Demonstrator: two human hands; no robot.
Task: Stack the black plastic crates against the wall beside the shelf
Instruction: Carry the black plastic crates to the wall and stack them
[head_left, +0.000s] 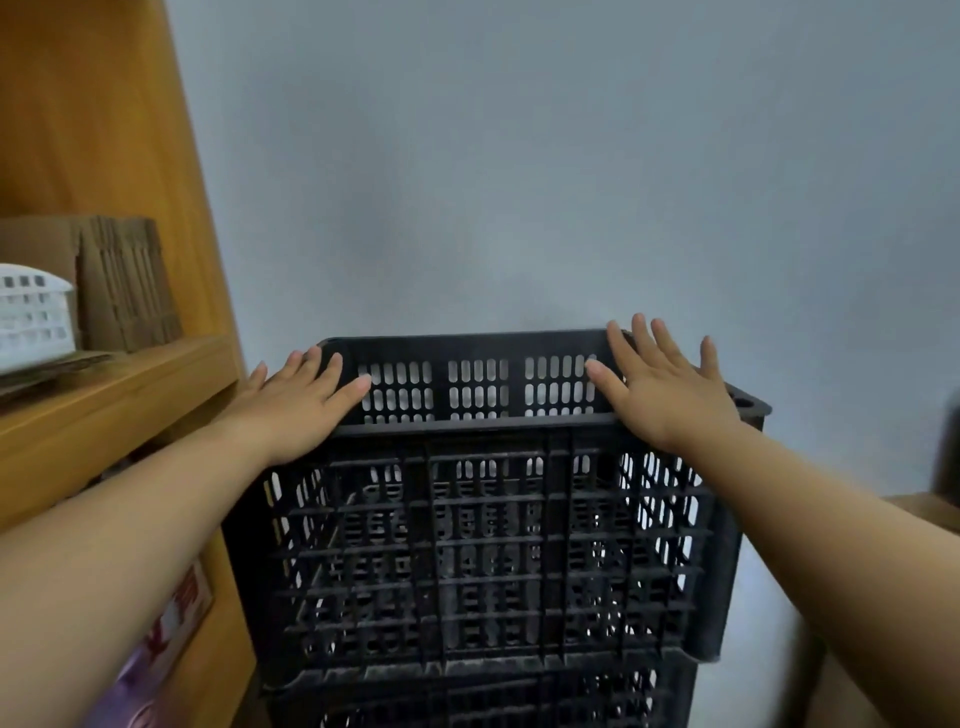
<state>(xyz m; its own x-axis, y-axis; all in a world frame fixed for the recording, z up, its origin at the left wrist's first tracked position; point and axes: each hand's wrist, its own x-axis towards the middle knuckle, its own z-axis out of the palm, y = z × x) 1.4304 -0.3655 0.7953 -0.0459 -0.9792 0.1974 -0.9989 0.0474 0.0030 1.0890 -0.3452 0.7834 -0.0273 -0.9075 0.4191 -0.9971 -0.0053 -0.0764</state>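
A black slotted plastic crate sits on top of another black crate, whose upper part shows at the bottom edge. The stack stands against the grey wall, just right of the wooden shelf. My left hand lies flat with fingers spread on the top crate's left rim. My right hand lies flat with fingers spread on its right rim. Neither hand grips the crate.
On the shelf board stand a white slotted basket and folded cardboard. A printed box sits in the shelf below. A brown cardboard box is at the right edge.
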